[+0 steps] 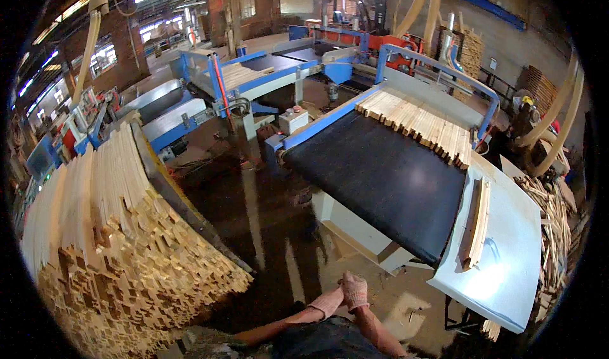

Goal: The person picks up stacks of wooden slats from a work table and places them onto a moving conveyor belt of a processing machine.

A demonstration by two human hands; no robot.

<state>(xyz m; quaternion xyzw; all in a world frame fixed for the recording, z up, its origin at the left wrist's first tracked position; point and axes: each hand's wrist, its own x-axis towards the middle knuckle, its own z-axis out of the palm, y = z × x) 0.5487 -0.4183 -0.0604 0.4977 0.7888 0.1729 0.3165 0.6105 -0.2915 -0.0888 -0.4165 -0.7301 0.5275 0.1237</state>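
In pale knit gloves, my left hand (328,302) and my right hand (356,290) meet low in front of my body. The right one is closed, its knuckles up, and the left one's fingers press in against it. Whatever might be between them is hidden. To their right slopes a shiny light-blue sheet-metal table (507,232), with a few wooden strips (478,226) lying lengthwise on it. Beyond, a black conveyor belt (387,175) carries a row of wooden strips (419,123) at its far end. Neither hand touches the table or belt.
A large stack of wooden strips (146,251) fills the left side, beside a curved dark edge (177,197). A blue machine frame (438,57) arches over the belt. A grey control box (294,119) stands beside it. Scrap wood (555,232) is heaped at the far right.
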